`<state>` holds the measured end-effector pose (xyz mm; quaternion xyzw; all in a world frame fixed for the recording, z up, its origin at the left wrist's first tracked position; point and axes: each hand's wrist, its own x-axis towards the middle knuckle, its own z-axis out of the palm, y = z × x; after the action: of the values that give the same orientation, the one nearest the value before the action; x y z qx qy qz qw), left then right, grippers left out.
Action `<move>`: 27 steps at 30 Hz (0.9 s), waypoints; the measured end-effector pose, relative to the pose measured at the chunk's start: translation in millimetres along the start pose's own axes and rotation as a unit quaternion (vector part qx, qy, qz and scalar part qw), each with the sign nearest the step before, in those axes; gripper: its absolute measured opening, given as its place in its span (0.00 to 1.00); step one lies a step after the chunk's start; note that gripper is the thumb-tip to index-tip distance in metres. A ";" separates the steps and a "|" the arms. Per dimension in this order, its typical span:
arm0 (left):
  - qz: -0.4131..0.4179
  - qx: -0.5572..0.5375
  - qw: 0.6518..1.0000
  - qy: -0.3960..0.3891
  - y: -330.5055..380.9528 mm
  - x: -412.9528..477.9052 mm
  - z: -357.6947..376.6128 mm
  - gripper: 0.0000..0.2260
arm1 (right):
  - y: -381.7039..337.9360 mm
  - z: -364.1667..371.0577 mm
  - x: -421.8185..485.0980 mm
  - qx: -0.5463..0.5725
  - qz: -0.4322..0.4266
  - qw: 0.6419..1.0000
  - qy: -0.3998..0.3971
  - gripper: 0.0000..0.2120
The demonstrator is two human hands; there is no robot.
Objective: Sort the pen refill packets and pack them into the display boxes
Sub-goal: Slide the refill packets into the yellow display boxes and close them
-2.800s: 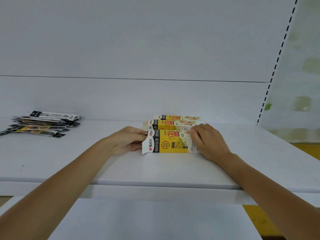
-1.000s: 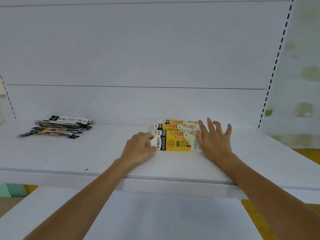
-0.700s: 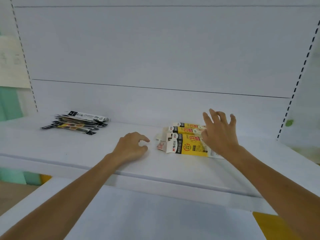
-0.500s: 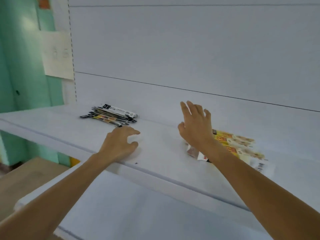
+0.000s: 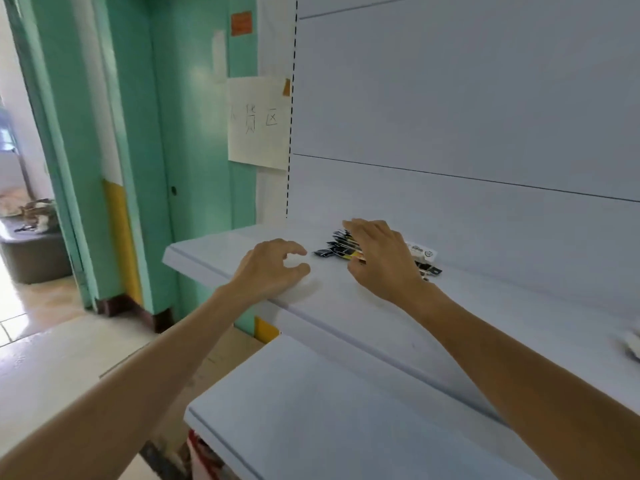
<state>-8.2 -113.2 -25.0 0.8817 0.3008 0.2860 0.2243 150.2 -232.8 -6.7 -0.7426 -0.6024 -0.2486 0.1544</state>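
A loose pile of black, white and yellow pen refill packets [image 5: 337,249] lies on the white shelf [image 5: 485,306] near its left end. My right hand [image 5: 379,259] hovers over the pile with fingers spread, covering its middle; whether it touches the packets is unclear. My left hand [image 5: 273,268] rests on the shelf's front edge just left of the pile, fingers curled and apart, holding nothing. The yellow display boxes are out of view; only a blurred white bit [image 5: 632,344] shows at the right edge.
A lower white shelf [image 5: 329,417] juts out below. To the left stand a green wall and door frame [image 5: 145,150] with a taped paper sign [image 5: 258,123]. The shelf's back panel [image 5: 467,116] rises behind the pile.
My view and both hands swung left, away from the yellow display boxes. My right hand travelled from the boxes to above the packet pile; my left hand slid left along the shelf edge.
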 end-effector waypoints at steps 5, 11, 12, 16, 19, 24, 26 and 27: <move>0.061 -0.042 0.996 -0.041 -33.8 51.9 -2.0 0.12 | 5.8 31.5 39.8 -0.078 0.082 0.993 0.039 0.27; 0.081 -0.054 0.984 -0.152 -49.5 106.3 11.3 0.12 | 28.7 22.2 37.9 -0.075 0.232 0.969 -0.023 0.19; 0.092 -0.052 0.980 -0.171 -51.2 112.4 16.1 0.12 | 29.8 19.9 32.3 -0.072 0.231 0.969 -0.055 0.16; 0.137 -0.042 0.968 -0.208 -54.1 123.4 33.1 0.10 | 34.6 31.2 10.0 -0.068 0.204 0.967 -0.140 0.14; 0.143 -0.020 0.968 -0.206 -53.6 129.2 36.3 0.10 | 43.5 38.6 10.7 -0.092 0.216 0.959 -0.159 0.12; 0.138 0.042 0.969 -0.201 -58.7 139.8 27.7 0.09 | 41.3 36.6 22.0 -0.155 0.202 0.956 -0.146 0.08; 0.132 0.055 0.972 -0.187 -57.6 142.2 24.2 0.09 | 39.2 34.2 20.8 -0.150 0.205 0.959 -0.129 0.09; 0.129 0.061 0.973 -0.180 -56.3 142.5 23.3 0.09 | 38.5 33.4 19.5 -0.149 0.204 0.960 -0.122 0.10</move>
<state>77.4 16.0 -21.5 0.9621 0.1560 0.1299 0.1821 196.7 -207.9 -20.9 -0.8889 -0.4087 -0.2062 0.0147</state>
